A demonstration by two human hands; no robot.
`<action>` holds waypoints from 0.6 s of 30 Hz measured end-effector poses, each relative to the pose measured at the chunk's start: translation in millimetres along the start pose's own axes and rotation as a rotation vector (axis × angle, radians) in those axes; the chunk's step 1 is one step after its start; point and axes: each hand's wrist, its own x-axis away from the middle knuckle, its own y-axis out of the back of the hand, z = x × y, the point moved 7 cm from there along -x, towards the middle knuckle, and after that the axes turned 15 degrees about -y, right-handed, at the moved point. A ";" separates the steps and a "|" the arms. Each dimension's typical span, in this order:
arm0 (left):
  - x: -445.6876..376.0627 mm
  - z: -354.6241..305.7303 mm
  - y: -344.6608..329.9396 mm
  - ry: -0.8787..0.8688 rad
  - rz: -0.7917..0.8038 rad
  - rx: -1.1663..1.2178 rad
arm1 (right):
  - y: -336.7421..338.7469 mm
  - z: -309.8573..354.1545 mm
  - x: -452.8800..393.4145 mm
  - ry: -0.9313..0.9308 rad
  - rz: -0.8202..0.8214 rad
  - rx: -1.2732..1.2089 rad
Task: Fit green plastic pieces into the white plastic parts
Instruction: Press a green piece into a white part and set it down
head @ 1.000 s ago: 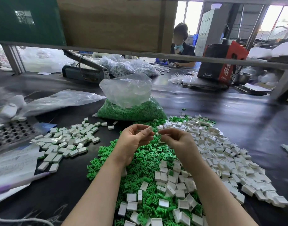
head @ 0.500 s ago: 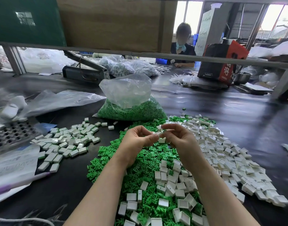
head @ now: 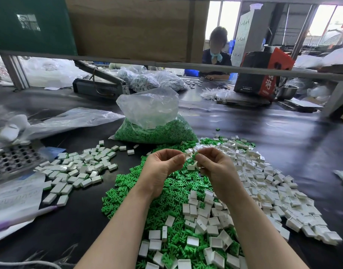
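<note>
Two hands raised above mixed heap of green pieces (head: 128, 193) on dark worktop (head: 273, 136). Left hand (head: 163, 169) fingers pinch white part (head: 187, 153), apparently; right hand (head: 215, 167) fingers pinch green piece (head: 194, 156), just beside it. Beyond: bag of green pieces (head: 157, 131).

Factory assembly bench: heaped plastic parts (head: 263, 183), bagged stock (head: 153, 131).

Left hand (head: 163, 169): raised, palm inward, fingers curled, thumb and forefinger pinching a small white part | Right hand (head: 215, 167): raised just right of it, fingers curled, pinching a green piece | Forearms: bare, converging from near edge | Fingertips almost meeting.
</note>
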 end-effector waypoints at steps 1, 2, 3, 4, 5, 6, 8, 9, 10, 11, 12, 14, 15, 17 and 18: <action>0.2 -0.1 -0.5 0.000 -0.014 0.016 | 0.3 -0.1 0.0 0.003 -0.004 -0.004; 0.3 0.4 -0.9 0.007 -0.030 0.032 | 0.7 0.0 0.2 0.008 -0.009 -0.004; 0.7 0.8 -1.5 0.018 -0.042 0.048 | 0.6 0.2 0.2 0.015 -0.014 -0.001; 1.4 0.9 -2.2 0.031 -0.048 0.062 | 0.4 0.3 0.4 0.023 -0.019 0.008; 2.1 1.1 -2.8 0.045 -0.049 0.070 | 0.1 0.4 0.5 0.031 -0.024 0.020; 2.4 1.5 -2.6 0.055 -0.050 0.071 | 0.2 0.5 0.5 0.038 -0.029 0.027; 3.1 1.8 -1.9 0.065 -0.054 0.071 | 1.7 0.1 -0.3 0.043 -0.039 0.006; 3.4 1.8 -1.7 0.069 -0.054 0.067 | 2.3 -0.2 -0.8 0.042 -0.043 -0.012; 3.7 2.0 -1.5 0.073 -0.050 0.054 | 2.5 -0.7 -1.4 0.039 -0.045 -0.028; 4.0 1.9 -1.7 0.075 -0.040 0.036 | 2.1 -0.9 -2.0 0.038 -0.043 -0.039; 4.4 1.6 -2.1 0.075 -0.030 0.019 | 1.5 -1.2 -2.3 0.037 -0.039 -0.045; 5.2 0.1 -3.7 0.075 -0.018 -0.005 | 0.5 -0.9 -2.0 0.041 -0.032 -0.050; 5.6 -0.6 -4.5 0.073 -0.015 -0.013 | 0.2 -0.5 -1.6 0.046 -0.030 -0.046; 6.0 -1.8 -5.5 0.068 -0.014 -0.024 | -0.2 -0.3 -1.0 0.054 -0.027 -0.035; 6.1 -2.5 -5.8 0.065 -0.011 -0.028 | -0.6 -0.3 -0.7 0.057 -0.023 -0.031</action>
